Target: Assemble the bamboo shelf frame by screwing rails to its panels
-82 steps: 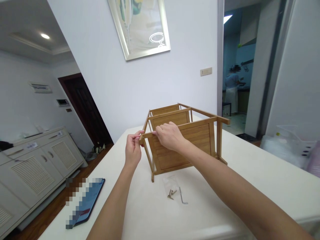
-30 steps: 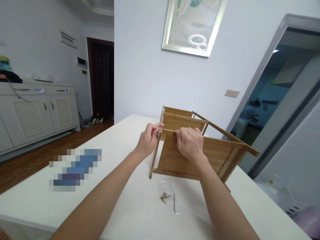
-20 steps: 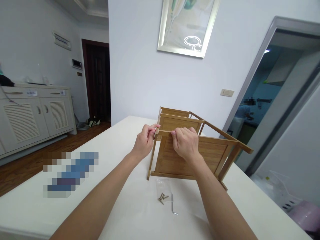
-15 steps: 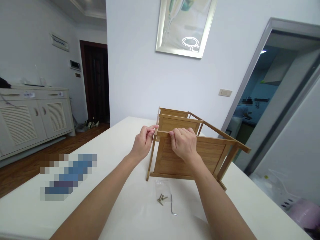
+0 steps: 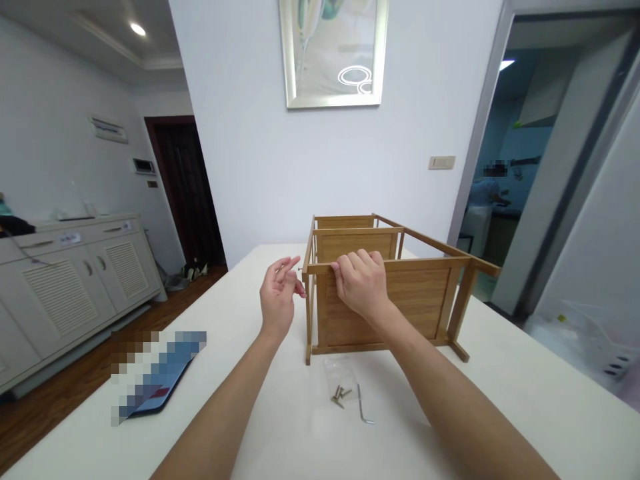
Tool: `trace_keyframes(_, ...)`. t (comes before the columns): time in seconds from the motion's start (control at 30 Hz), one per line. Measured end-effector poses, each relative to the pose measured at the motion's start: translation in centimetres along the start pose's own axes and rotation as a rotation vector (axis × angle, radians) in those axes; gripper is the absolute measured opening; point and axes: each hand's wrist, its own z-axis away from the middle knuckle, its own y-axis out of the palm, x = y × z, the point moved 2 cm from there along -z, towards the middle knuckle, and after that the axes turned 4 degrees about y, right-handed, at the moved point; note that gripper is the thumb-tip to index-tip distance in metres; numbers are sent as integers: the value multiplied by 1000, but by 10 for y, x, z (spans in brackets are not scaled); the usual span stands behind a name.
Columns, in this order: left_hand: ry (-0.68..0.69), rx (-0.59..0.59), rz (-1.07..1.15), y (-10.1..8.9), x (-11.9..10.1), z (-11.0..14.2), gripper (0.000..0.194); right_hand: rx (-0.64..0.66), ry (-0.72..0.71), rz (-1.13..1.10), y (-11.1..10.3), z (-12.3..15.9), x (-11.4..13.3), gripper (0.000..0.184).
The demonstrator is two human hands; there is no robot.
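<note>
While a white wooden cabinet with louvred doors (image 5: pixel 120 263) stands against the wall at my far left, beside a dark brown door (image 5: pixel 185 187), a flat dark phone with a partly blurred screen (image 5: pixel 165 390) lies near the left edge of the smooth white table (image 5: pixel 287 433). Next comes my left hand (image 5: pixel 278 300), raised above the tabletop with its fingers loosely parted and nothing visible between them; just beside my forefinger a small thin metal screw (image 5: pixel 301 269) juts from the corner of the brown wooden shelf unit (image 5: pixel 410 293), and I cannot tell whether my skin touches it. That unit rests on the table ahead of me, its three panels standing on edge one behind another. In front of it lies a small clear plastic bag (image 5: pixel 341 369), with several brass-coloured screws (image 5: pixel 340 396) on or in it, I cannot tell which. My right hand (image 5: pixel 364 283) is closed over the top rail of the nearest panel, fingers curled behind, thumb toward me. Right of the bag lies a silver L-shaped hex key (image 5: pixel 361 405). Farther right, a person in light clothing (image 5: pixel 481 200) stands beyond a doorway, and a white plastic basket with holes (image 5: pixel 595 340) sits past the table's edge.
</note>
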Motion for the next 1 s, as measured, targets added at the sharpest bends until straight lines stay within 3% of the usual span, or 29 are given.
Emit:
trace_keyframes(0.3,-10,-44,-91,9,2,-1,33,49,45,-65,0,11,1,24)
trace_keyframes(0.4,-27,-49,-122,9,0,-4,30,-10,29,-89,-8,23,-2,33)
trace_keyframes(0.5,-48,-53,-152,9,-2,-5,28,-98,58,-79,-24,40,-20,41)
trace_keyframes(0.6,-88,-58,-111,10,-2,-3,25,-228,110,-38,-45,65,-59,44)
trace_keyframes(0.7,-141,-88,-22,14,-1,-1,22,-380,333,-10,-64,98,-110,39)
trace_keyframes(0.77,-167,-107,49,17,0,1,22,-402,550,-56,-67,121,-138,36)
trace_keyframes(0.87,-190,-125,158,21,1,1,21,-384,1020,-288,-57,148,-164,43)
trace_keyframes(0.93,-197,-126,211,21,1,1,20,-302,1285,-544,-45,157,-169,49)
trace_keyframes(1.0,-203,-109,243,20,1,0,20,-98,1360,-815,-34,159,-169,53)
